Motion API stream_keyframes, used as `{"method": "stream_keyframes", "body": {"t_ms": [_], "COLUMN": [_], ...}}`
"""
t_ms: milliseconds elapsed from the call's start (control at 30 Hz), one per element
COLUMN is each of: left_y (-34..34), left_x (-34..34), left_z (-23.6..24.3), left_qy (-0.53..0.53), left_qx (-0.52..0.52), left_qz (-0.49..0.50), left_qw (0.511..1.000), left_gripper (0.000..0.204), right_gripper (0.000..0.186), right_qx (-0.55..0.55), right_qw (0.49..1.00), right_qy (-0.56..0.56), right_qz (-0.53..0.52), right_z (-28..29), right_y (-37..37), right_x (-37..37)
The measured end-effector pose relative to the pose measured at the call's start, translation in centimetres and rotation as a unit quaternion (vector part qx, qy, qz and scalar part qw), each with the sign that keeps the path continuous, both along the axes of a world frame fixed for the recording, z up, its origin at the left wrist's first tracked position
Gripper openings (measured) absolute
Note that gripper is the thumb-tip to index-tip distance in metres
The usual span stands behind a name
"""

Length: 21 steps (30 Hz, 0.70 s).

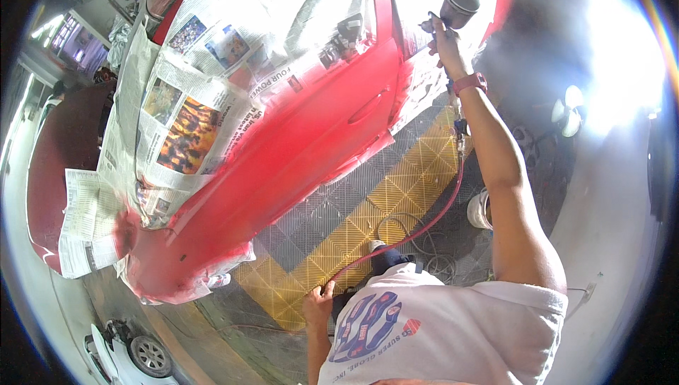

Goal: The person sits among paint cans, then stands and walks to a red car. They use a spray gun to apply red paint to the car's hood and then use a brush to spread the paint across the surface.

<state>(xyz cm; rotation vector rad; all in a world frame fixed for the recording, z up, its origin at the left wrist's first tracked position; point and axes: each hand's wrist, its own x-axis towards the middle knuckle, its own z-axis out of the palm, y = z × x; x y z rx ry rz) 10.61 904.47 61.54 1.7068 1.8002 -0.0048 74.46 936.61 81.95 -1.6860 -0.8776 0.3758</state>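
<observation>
My right hand [450,50], a red watch on its wrist, is closed around the handle of a paint spray gun [461,4] with a grey cup on top. It is held out over the far end of a red car side panel [304,159]. From the gun's lower end a red air hose [444,210] curves down to my left hand [320,305]. The fingers of that hand are closed on the hose, low beside my body. Newspaper masking sheets [187,88] cover the car's windows and upper parts. Which way the nozzle points is hard to make out.
Yellow and grey floor tiles [368,222] run along the car. A white bucket [479,210] stands near my right arm, with coiled cable [410,233] on the floor. A fan [568,111] stands at right in bright haze. A white car [124,357] is at lower left.
</observation>
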Motion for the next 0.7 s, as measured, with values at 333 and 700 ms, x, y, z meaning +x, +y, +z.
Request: {"method": "stream_keyframes", "body": {"t_ms": [333, 700], "left_y": [0.9, 1.3], "left_x": [4.3, 3.4], "left_z": [3.0, 2.6], "left_qy": [-0.028, -0.089], "left_qx": [-0.002, 0.049], "left_qz": [-0.043, -0.006], "left_qw": [0.999, 0.995], "left_gripper": [0.056, 0.055], "right_gripper": [0.069, 0.072], "right_qx": [-0.016, 0.048], "right_qw": [0.996, 0.997], "right_qy": [0.016, -0.041], "right_qz": [0.087, 0.046], "right_z": [6.3, 9.9], "right_y": [-2.6, 2.0], "right_x": [-5.6, -1.9]}}
